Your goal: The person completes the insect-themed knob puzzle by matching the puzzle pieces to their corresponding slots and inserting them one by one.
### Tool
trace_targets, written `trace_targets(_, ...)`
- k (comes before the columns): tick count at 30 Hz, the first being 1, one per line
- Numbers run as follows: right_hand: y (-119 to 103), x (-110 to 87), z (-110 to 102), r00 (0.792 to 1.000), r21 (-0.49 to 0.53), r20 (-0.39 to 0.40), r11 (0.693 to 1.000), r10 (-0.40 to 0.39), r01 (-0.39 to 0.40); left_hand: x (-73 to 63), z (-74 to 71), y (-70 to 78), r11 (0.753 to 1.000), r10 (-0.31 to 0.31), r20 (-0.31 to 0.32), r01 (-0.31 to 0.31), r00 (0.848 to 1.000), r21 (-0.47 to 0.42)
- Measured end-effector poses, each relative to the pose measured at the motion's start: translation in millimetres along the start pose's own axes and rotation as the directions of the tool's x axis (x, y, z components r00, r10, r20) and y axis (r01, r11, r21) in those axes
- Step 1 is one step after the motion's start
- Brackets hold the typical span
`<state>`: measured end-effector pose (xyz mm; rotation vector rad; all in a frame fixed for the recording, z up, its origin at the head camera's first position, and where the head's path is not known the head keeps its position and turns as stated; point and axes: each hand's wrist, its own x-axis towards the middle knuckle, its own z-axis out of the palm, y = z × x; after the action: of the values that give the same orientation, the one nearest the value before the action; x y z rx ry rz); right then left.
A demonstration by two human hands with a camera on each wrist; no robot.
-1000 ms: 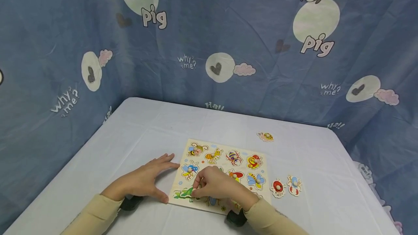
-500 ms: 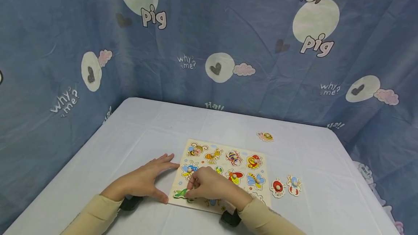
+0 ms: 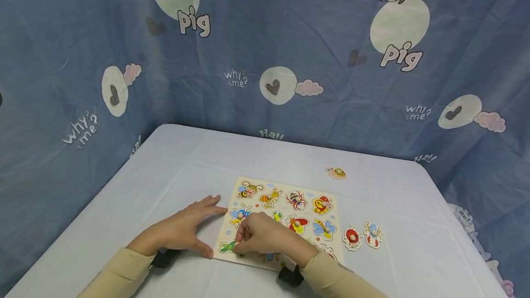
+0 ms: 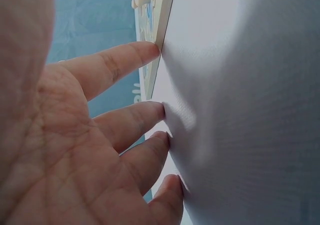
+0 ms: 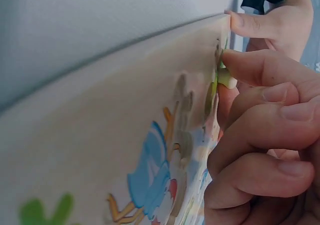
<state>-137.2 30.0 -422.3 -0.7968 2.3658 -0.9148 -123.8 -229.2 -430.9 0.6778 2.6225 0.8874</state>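
Note:
A wooden peg puzzle board (image 3: 245, 261) with insect pictures lies on the table. At its near left corner is a green, grasshopper-like puzzle piece (image 3: 227, 246), partly covered by my right hand (image 3: 269, 236). The right thumb and forefinger pinch its round knob (image 5: 227, 79) while the other fingers curl in. My left hand (image 3: 182, 226) rests on the cloth with its fingers spread; thumb tip and forefinger (image 4: 115, 67) touch the board's left edge. To the right of the board lie a red ladybug piece (image 3: 352, 238) and a blue-and-red beetle piece (image 3: 373, 234).
A snail piece (image 3: 337, 173) lies beyond the board's far right edge. Several knobbed pieces, such as a bee (image 3: 250, 190) and a spider (image 3: 296, 200), sit on the board. White cloth covers the table (image 3: 194, 155), with a blue curtain (image 3: 232, 118) behind.
My right hand has shifted slightly left with the green piece, which now lies over its printed place at the board's corner. The left hand has stayed still.

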Motion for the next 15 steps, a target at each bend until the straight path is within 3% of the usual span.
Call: trace_targets(15, 0.7, 1.3, -0.2, 0.999, 0.033, 0.010, 0.999, 0.037, -0.037, 1.6, 0.3, -2.7, 1.000, 0.004, -0.001, -0.004, 1.000, -0.002)
